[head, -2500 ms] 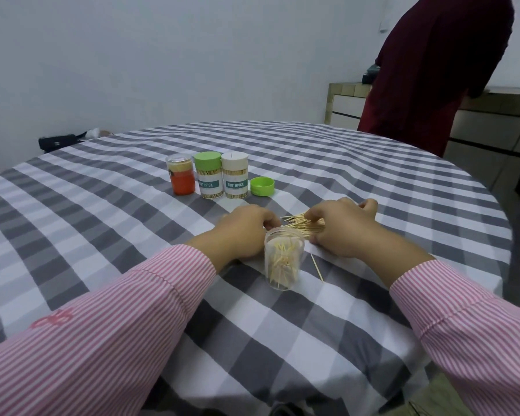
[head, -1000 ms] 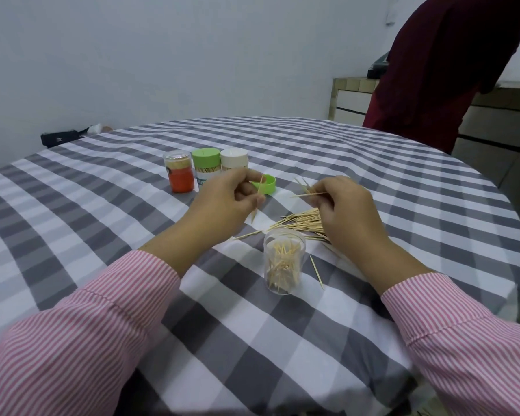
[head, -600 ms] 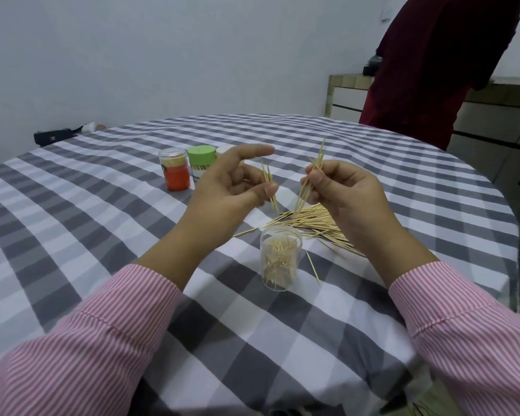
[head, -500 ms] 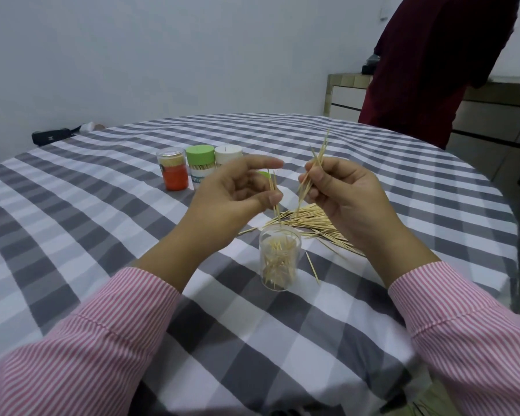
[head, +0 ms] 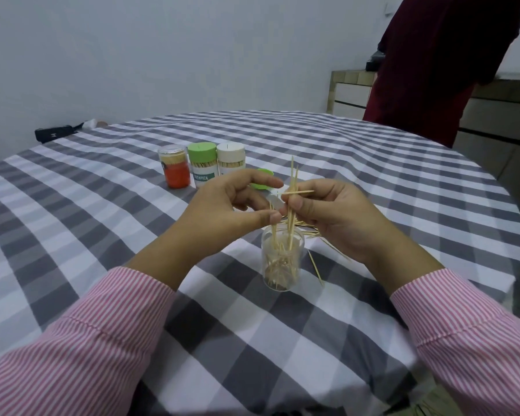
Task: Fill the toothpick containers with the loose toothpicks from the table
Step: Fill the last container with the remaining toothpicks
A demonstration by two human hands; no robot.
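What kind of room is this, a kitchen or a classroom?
Probably a home dining room or kitchen area, though that's a guess. There's a round table under a grey-and-white checked tablecloth, a tiled counter with drawers by the wall, and lidded toothpick containers.

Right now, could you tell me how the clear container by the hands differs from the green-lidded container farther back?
The clear container is open and only partly filled; the green-lidded container is capped and packed. The clear container looks unlabelled; the green-lidded container carries a printed label. Both stand upright and hold toothpicks.
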